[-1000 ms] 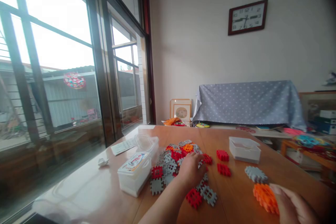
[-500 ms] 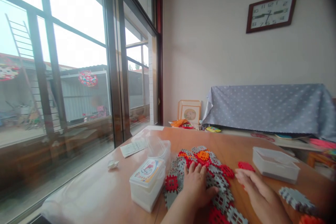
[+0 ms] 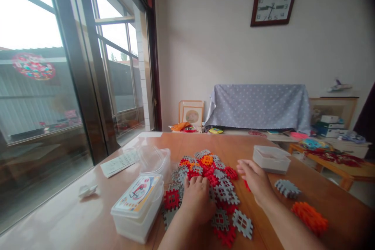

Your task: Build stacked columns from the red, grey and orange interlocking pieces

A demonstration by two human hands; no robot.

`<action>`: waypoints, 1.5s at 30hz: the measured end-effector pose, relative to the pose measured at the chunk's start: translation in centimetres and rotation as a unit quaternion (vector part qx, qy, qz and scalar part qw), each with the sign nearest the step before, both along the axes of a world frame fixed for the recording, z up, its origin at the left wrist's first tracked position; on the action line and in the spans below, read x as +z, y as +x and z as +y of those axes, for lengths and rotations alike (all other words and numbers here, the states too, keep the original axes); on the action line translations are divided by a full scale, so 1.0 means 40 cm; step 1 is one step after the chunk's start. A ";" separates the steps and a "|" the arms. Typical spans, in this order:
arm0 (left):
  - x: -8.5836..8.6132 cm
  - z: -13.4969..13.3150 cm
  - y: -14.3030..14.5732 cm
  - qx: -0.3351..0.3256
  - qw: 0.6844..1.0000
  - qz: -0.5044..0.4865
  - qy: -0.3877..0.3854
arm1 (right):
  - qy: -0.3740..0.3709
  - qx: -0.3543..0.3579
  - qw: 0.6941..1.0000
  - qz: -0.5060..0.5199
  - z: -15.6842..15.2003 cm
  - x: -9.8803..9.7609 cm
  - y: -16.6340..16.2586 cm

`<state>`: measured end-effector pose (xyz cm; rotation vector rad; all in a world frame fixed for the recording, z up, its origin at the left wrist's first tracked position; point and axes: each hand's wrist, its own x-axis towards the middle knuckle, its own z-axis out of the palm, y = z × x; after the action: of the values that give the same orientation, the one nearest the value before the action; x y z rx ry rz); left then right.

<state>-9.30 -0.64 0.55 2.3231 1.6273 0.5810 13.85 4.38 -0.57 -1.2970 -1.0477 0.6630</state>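
Observation:
A loose pile of grey, red and orange notched plastic building tiles (image 3: pixel 224 194) spreads over the middle of the table. My left hand (image 3: pixel 197 199) rests on the near-left part of the pile, fingers curled down into it; what lies under them is hidden. To the right of the pile, my right hand (image 3: pixel 254 177) is closed, thumb and fingers together. A red tile (image 3: pixel 247 185) shows below its fingers, most of it covered by the hand. At the near edge of the pile lies a grey window-pattern tile (image 3: pixel 243 223).
A lidded plastic box (image 3: pixel 137 207) with a printed label stands left, near an open clear box (image 3: pixel 161 166) and a paper sheet (image 3: pixel 120 163). Right are a clear box (image 3: pixel 271 160), a grey tile stack (image 3: pixel 287 188) and an orange stack (image 3: pixel 309 216). Crumpled white wrapping (image 3: pixel 87 191) lies far left.
The view has swung to the right. My left hand's fingers have curled into the pile from a flatter spread. My right hand has moved over the red tile that lay beyond it.

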 end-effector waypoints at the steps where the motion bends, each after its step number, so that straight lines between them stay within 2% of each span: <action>1: 0.000 0.000 -0.001 0.000 1.000 0.001 0.000 | 0.004 0.003 1.000 -0.019 0.015 -0.003 -0.003; 7: -0.006 0.001 0.003 -0.008 1.000 -0.027 -0.007 | 0.012 0.029 0.989 -0.143 0.150 -0.024 -0.055; 11: -0.011 0.004 0.009 0.001 0.999 -0.031 -0.009 | 0.002 0.081 0.966 -0.247 0.237 -0.021 -0.107; 17: -0.018 0.005 0.009 0.006 1.000 -0.013 -0.003 | -0.063 0.154 0.898 -0.407 0.328 -0.022 -0.178; 22: -0.017 0.004 0.004 0.009 1.000 -0.004 -0.005 | -0.128 0.192 0.827 -0.513 0.355 -0.038 -0.213; 26: -0.019 0.004 0.006 0.009 1.000 -0.015 0.003 | -0.140 0.185 0.803 -0.548 0.355 -0.038 -0.214; 33: -0.018 0.002 0.008 0.014 1.000 -0.025 0.009 | -0.148 0.203 0.814 -0.523 0.347 -0.037 -0.193; 40: -0.019 0.004 0.006 0.014 0.999 -0.027 0.023 | -0.096 0.224 0.871 -0.428 0.319 -0.031 -0.177; 45: -0.022 0.010 0.007 0.015 0.999 -0.012 0.027 | -0.049 0.241 0.902 -0.354 0.257 -0.003 -0.151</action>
<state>-9.01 -0.23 -0.32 2.3236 1.6571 0.6649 7.80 14.66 -0.67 -1.4119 -1.9982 0.6184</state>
